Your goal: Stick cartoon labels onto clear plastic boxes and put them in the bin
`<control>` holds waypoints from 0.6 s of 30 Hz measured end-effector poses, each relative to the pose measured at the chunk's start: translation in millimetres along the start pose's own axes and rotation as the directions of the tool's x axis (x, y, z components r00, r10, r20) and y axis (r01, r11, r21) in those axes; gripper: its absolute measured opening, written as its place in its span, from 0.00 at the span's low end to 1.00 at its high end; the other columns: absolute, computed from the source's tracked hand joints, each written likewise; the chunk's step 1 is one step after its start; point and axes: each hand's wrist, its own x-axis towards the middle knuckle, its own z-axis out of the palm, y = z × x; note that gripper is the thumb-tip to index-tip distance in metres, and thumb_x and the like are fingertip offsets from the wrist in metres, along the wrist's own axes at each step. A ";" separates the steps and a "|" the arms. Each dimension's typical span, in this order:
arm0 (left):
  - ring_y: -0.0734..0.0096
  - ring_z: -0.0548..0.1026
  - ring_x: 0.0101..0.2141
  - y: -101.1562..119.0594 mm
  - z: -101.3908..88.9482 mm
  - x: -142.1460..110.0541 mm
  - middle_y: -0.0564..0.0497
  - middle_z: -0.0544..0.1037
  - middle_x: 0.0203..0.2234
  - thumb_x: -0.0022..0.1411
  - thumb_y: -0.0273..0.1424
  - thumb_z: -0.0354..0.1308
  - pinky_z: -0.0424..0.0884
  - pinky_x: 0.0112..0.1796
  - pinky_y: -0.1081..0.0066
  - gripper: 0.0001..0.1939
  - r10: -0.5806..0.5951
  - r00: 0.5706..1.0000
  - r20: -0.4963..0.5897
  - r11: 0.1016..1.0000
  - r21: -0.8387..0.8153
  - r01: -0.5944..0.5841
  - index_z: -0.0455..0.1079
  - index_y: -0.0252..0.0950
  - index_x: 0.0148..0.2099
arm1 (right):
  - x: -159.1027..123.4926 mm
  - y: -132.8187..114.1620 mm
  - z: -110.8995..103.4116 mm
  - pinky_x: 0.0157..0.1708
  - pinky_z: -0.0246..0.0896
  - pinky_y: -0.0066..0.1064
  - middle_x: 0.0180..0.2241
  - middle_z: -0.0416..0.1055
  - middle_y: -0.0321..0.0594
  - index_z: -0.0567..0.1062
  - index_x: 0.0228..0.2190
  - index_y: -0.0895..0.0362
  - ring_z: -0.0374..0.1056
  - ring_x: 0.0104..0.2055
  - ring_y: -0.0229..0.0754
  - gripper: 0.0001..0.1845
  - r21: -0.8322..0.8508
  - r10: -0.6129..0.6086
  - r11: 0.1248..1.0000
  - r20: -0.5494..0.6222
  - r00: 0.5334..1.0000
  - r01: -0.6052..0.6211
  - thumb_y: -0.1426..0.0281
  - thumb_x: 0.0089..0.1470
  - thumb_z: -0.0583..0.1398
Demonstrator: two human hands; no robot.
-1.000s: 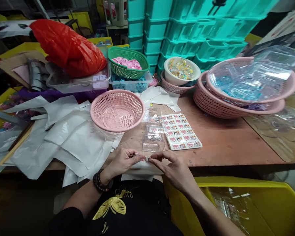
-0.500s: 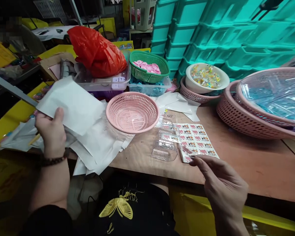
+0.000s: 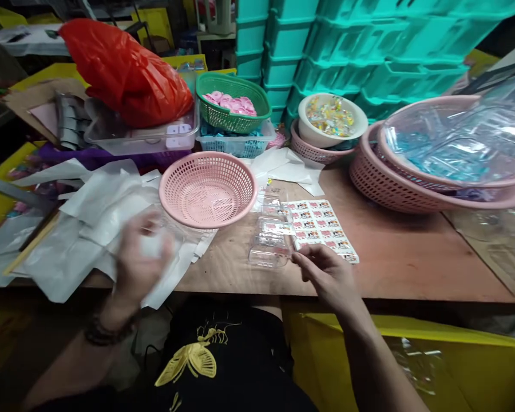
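My left hand (image 3: 139, 263) is smeared by motion above the loose white paper sheets (image 3: 94, 197) on the left, and its fingers cannot be read. My right hand (image 3: 326, 272) is closed in a pinch at the near edge of the sticker sheet (image 3: 321, 223), which carries rows of printed cartoon labels. Whatever lies between those fingertips is too small to make out. Just left of the pinch stand several clear plastic cases (image 3: 268, 254) in a column, at least one bearing a label. Behind my left hand sits a pink mesh basket (image 3: 208, 214).
At the back are a red plastic bag (image 3: 129, 80), a green basket (image 3: 236, 120) of pink pieces and a white bowl (image 3: 330, 134) of small wrapped items. Large pink baskets (image 3: 395, 177) stand right, before stacked teal crates (image 3: 369, 51). A yellow bin (image 3: 467, 355) is below the table.
My left hand has let go of the white sheet and moved right, toward the middle. My right hand has shifted left to the clear cases. The view has turned right.
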 end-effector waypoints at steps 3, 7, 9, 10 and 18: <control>0.69 0.77 0.36 29.4 66.3 -44.1 0.46 0.75 0.47 0.61 0.32 0.60 0.80 0.35 0.67 0.23 0.080 0.902 0.425 0.980 -0.201 0.008 0.65 0.38 0.59 | 17.0 -0.2 9.1 0.15 0.48 0.25 0.20 0.67 0.33 0.70 0.25 0.56 0.53 0.17 0.30 0.26 0.098 0.176 0.977 0.118 0.977 -0.188 0.48 0.39 0.71; 0.67 0.77 0.36 39.8 133.1 -61.0 0.43 0.72 0.49 0.59 0.31 0.63 0.79 0.40 0.63 0.28 -0.023 0.861 0.507 0.967 -0.207 0.148 0.61 0.36 0.60 | 39.6 -1.1 12.1 0.14 0.36 0.22 0.19 0.65 0.30 0.69 0.25 0.56 0.47 0.16 0.27 0.26 0.175 0.310 0.926 0.161 0.937 -0.336 0.53 0.34 0.73; 0.64 0.77 0.38 39.5 150.3 -58.0 0.43 0.72 0.49 0.58 0.30 0.63 0.77 0.45 0.59 0.25 -0.076 0.862 0.501 0.955 -0.211 0.207 0.62 0.36 0.57 | 45.3 -2.5 11.1 0.15 0.34 0.22 0.20 0.67 0.31 0.68 0.25 0.56 0.46 0.16 0.26 0.25 0.173 0.343 0.910 0.199 0.918 -0.378 0.55 0.33 0.72; 0.63 0.77 0.40 39.1 155.7 -56.3 0.43 0.73 0.48 0.58 0.28 0.62 0.77 0.46 0.57 0.22 -0.089 0.859 0.504 0.950 -0.216 0.225 0.63 0.36 0.54 | 46.3 -3.1 10.6 0.15 0.32 0.22 0.20 0.67 0.31 0.68 0.25 0.56 0.45 0.16 0.26 0.25 0.162 0.359 0.903 0.225 0.906 -0.398 0.55 0.33 0.72; 0.63 0.78 0.43 37.8 159.5 -71.0 0.42 0.73 0.51 0.57 0.17 0.53 0.77 0.46 0.59 0.27 -0.097 0.823 0.560 0.922 -0.261 0.286 0.63 0.38 0.58 | 32.9 2.3 15.7 0.18 0.44 0.26 0.20 0.67 0.32 0.70 0.23 0.56 0.53 0.19 0.30 0.21 0.058 0.316 0.939 0.240 0.918 -0.339 0.54 0.37 0.70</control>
